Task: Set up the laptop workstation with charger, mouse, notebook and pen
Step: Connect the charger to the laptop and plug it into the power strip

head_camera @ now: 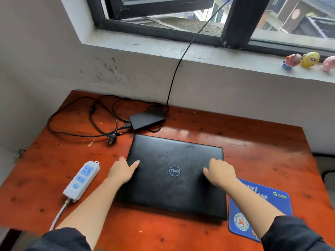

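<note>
Both hands, left (121, 171) and right (220, 172), lay flat with grip spread on the closed laptop (174, 176), mid-bench (253, 142). Charger (147, 118) sat behind it, plug (111, 138) loose, strip (82, 180) left, pad (272, 201) right. Early stage: mouse, notebook, pen unseen.

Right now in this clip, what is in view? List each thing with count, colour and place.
laptop: one, black, closed, centre of the table
table: one, reddish-brown wood, against the wall
charger brick: one, black, behind the laptop
charger cable and plug: one, black, loose on the table's far left, not plugged in
power strip: one, white and blue, left of the laptop
mouse pad: one, blue, right of the laptop
figurines: three, pink and yellow, on the windowsill
left hand: one, on the lid's left edge
right hand: one, on the lid's right side
</note>
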A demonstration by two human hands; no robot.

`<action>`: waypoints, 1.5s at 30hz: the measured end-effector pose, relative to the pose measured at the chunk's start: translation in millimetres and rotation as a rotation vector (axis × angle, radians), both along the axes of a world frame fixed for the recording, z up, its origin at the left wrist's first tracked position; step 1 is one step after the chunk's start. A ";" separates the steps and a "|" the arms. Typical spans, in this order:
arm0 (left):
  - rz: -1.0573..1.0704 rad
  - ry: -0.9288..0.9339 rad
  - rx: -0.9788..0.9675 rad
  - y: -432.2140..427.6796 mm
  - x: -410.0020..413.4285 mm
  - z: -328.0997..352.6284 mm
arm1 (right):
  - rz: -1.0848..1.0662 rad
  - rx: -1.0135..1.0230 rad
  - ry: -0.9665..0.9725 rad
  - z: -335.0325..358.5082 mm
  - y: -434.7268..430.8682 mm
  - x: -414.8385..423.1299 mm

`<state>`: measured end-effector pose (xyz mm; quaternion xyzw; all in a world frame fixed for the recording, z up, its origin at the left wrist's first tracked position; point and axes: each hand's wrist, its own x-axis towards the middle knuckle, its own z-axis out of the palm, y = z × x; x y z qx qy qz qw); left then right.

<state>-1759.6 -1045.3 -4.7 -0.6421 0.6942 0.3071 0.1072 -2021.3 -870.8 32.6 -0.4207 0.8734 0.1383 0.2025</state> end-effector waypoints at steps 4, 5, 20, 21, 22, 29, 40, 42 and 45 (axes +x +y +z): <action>0.055 0.116 -0.012 22.2 12.3 2.9 | 0.115 -0.036 -0.090 0.4 -33.8 33.5; 0.067 0.139 -0.012 25.2 15.3 2.7 | 0.140 -0.041 -0.118 -1.3 -43.0 43.2; 0.234 0.430 0.002 -71.7 52.3 -22.9 | 0.265 -0.386 -0.399 -37.0 -221.7 157.3; 0.261 0.452 0.016 -78.1 53.1 -25.3 | 0.261 -0.417 -0.403 -39.6 -232.2 161.1; 0.289 0.473 0.028 -86.1 54.3 -29.6 | 0.258 -0.437 -0.400 -43.9 -245.3 164.9; 0.496 0.485 -0.024 -121.8 55.1 -38.2 | 0.310 -0.426 -0.268 -65.2 -289.4 170.7; 0.504 0.481 -0.057 -161.3 57.5 -36.0 | 0.413 -0.315 -0.355 -74.2 -299.7 177.3; 0.523 0.428 -0.026 -165.4 59.5 -32.1 | 0.418 -0.286 -0.451 -74.2 -298.7 175.6; 0.513 0.365 0.009 -169.8 62.5 -30.9 | 0.429 -0.165 -0.591 -71.9 -295.7 169.8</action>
